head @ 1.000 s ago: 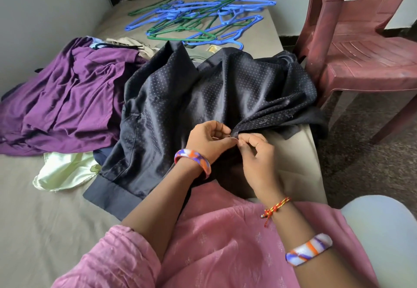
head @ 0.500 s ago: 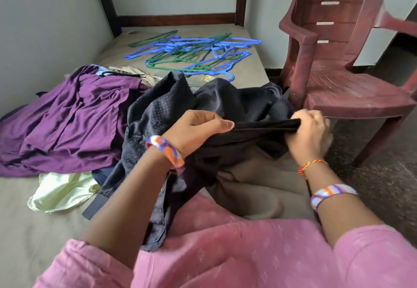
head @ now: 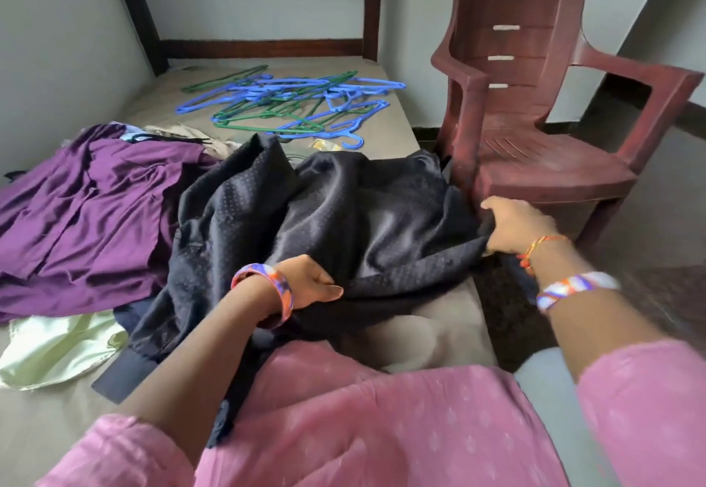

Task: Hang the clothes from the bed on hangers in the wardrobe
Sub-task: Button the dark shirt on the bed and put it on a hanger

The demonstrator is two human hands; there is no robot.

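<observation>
Dark dotted shirt [head: 324, 219] lying across frame centre, long axis running left to right, left hand [head: 309, 282] gripping its near edge, right hand [head: 515, 225] clutching its right end, hangers [head: 290, 104] piling at upper centre

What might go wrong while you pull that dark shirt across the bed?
The dark shirt lies partly over the purple garment, so tugging with the left hand and right hand might drag it along. The shirt's edge near the chair could slip off the bed onto the floor.

hands [head: 515, 225] moved wider apart | dark shirt [head: 344, 211] now spread flatter on bed
</observation>
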